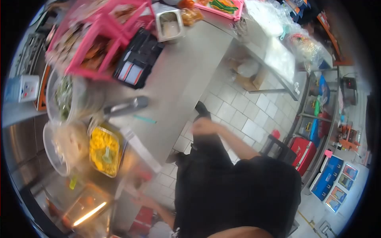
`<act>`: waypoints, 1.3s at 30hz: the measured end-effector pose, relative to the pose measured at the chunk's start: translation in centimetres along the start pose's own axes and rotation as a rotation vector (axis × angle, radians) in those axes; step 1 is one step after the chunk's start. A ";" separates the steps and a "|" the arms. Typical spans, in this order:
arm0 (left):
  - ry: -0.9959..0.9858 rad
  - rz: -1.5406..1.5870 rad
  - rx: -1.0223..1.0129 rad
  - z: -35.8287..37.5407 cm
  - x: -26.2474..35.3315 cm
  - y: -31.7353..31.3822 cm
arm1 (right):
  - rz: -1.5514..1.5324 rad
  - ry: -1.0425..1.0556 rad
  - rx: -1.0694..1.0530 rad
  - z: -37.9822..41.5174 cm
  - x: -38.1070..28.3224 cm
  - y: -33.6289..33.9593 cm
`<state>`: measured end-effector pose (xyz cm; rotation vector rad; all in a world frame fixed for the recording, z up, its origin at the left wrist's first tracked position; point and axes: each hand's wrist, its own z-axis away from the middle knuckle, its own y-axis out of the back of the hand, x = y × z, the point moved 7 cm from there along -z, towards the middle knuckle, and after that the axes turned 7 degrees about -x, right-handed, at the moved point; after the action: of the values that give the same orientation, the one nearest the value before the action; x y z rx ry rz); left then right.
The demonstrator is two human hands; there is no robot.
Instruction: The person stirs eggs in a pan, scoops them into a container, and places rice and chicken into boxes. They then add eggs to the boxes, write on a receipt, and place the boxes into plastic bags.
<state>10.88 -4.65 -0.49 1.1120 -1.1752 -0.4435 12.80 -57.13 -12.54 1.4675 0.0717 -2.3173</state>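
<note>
My right hand (204, 127) hangs in front of my black trousers, beside the counter's edge. It is blurred, but its fingers look curled in, and I see nothing in them. My left hand (137, 186) is low at the counter's near edge, smeared by motion, so its fingers cannot be made out. A blurred reddish patch shows just above it. Nearest to it on the counter are a long pale box-like strip (142, 150) and a metal tray of yellow food (105, 150) with a pale utensil in it.
The steel counter (186, 59) carries a pink basket (93, 73), a black case (139, 59), a metal pan (170, 23), a dark elongated object (126, 106) and clear tubs (59, 99). A lit glass case (85, 210) stands lower left. Tiled floor (242, 111) lies right, with a red box (303, 152) beyond.
</note>
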 end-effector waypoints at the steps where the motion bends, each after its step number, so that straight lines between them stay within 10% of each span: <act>1: 0.064 -0.039 0.052 1.9 2.4 0.5 | -0.220 -0.163 0.041 1.9 4.1 4.3; 5: 0.018 -0.227 0.096 8.9 2.9 0.3 | 0.125 -0.498 0.645 4.4 27.9 20.1; 7: 0.364 0.063 -0.539 12.0 -8.1 -3.5 | 0.443 -0.171 0.814 1.8 40.4 25.6; 9: 0.454 -0.120 -0.842 17.1 -5.0 -8.8 | 0.210 -0.640 0.920 -2.0 50.9 31.4; 12: 0.441 -0.271 -0.961 20.5 -0.7 -14.2 | -0.472 -0.428 1.338 -8.7 61.6 34.7; 39: 0.429 -0.108 -1.130 21.6 12.5 -44.8 | 0.132 -0.778 0.601 -13.6 63.3 30.7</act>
<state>7.62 -43.75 -33.49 0.2404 -0.3383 -0.7700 11.78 -101.01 -69.12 0.6290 -0.9634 -2.7407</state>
